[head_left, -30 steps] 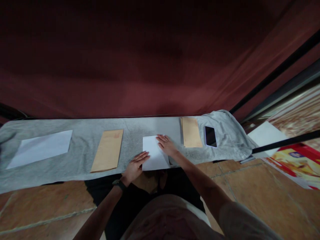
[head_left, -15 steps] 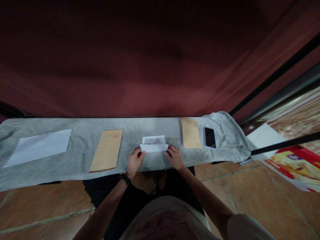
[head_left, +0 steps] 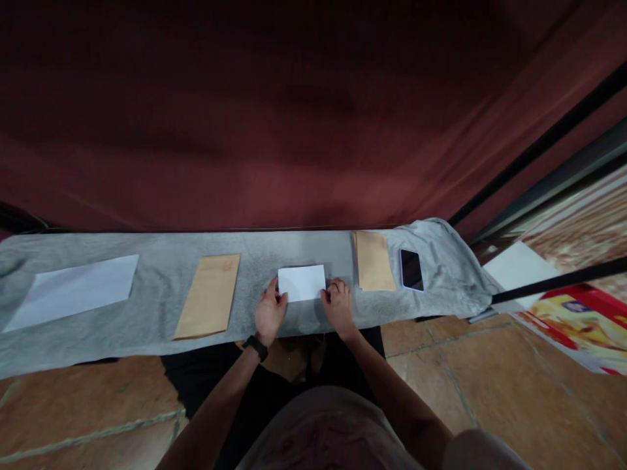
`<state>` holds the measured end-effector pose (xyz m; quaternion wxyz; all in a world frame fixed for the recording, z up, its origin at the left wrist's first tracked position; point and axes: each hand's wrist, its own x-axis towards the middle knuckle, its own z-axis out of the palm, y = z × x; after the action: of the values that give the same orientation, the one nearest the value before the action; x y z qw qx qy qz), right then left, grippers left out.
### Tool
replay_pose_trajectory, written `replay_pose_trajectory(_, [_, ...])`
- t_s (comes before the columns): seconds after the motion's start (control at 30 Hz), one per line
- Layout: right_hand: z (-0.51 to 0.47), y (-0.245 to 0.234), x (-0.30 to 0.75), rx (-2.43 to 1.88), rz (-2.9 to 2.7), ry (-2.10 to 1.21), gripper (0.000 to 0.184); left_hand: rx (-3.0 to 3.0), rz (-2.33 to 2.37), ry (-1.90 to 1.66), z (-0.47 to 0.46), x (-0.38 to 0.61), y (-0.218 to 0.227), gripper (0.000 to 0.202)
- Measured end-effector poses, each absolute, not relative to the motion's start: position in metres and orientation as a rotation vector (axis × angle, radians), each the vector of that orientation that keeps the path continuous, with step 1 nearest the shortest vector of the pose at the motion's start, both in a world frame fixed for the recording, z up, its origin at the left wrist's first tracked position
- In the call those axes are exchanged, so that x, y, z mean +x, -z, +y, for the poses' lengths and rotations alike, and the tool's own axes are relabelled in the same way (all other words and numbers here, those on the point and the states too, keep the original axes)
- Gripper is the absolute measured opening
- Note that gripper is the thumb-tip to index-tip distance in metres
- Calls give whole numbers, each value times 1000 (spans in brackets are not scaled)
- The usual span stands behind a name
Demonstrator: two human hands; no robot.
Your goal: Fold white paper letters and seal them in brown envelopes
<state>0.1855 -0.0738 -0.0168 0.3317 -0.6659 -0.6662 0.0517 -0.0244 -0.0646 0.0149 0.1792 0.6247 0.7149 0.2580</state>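
Observation:
A white sheet of paper (head_left: pixel 302 282), folded in half, lies flat on the grey cloth (head_left: pixel 255 261) in front of me. My left hand (head_left: pixel 270 313) rests at its near left corner, fingers together and pressing on the fold. At the near right corner my right hand (head_left: pixel 337 305) presses down the same way, fingers curled onto the edge. A black watch sits on my left wrist.
A brown envelope (head_left: pixel 208 295) lies left of the paper, another brown envelope (head_left: pixel 373 260) right of it, then a phone (head_left: pixel 411 269). A white sheet (head_left: pixel 73 291) lies at the far left. A dark red curtain (head_left: pixel 294 117) hangs behind; tiled floor (head_left: pixel 490 365) below.
The sheet lay open a second ago. Both hands lifted its near edge and folded it away from me; it now lies folded in half with my hands pressing the near edge.

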Motion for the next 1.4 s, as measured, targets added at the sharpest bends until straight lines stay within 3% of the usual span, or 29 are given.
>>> replay_pose_trajectory(0.17, [-75,12,184,-1894,-1789,-220,18,1881,2068,-650,-65,-24,-13,53])
replay_pose_trajectory(0.33, [-72,4,171,-1626,-1898,-235,38,1961,2069,-572,-64,-24,-10,52])
replay_pose_trajectory(0.5, [-63,2,143,-1527,-2101,-322,45,2003,2032,-563,-63,-26,-10,51])
replay_pose_trajectory(0.87, [-66,9,138,-1807,-2142,-97,60,2064,2166,-445,-63,-19,-17,44])
replay_pose_trajectory(0.97, [-67,10,139,-1810,-2153,-98,61,2205,2076,-533,-61,-3,-19,46])
replay_pose_trajectory(1.13, [-64,13,147,-1747,-2279,-128,64,2437,1536,-556,-50,31,-6,56])
replay_pose_trajectory(1.4, [-53,12,162,-1807,-2197,-138,55,2438,1766,-471,-39,13,14,64])
